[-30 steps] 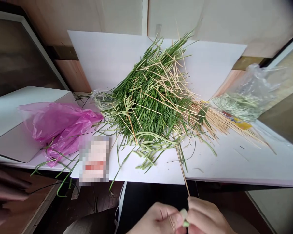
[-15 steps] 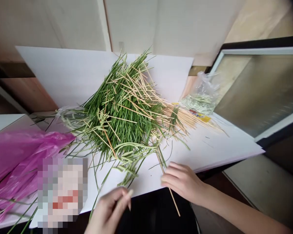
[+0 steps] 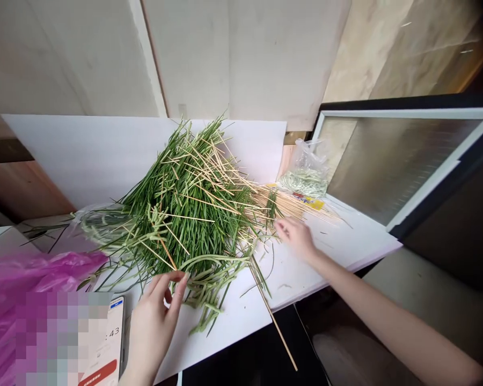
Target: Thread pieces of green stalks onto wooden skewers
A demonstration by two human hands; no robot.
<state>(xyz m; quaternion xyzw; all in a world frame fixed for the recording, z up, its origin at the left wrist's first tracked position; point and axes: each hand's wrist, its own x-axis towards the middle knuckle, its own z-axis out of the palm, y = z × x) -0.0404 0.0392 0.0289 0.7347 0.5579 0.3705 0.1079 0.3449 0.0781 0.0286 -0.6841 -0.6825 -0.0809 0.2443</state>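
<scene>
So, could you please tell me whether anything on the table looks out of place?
Yes: one thin wooden stick juts past the front edge of the table, away from the fanned sticks; other sticks lie crisscrossed over the green stalks.

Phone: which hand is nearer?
Left. The left hand is close beside the phone; the right hand is well away, near the sticks.

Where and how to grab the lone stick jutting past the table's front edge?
I'd pinch the stick on its overhanging near end, coming from the front: that stretch juts free of the table, while the far end runs up to the green stalks.
</scene>
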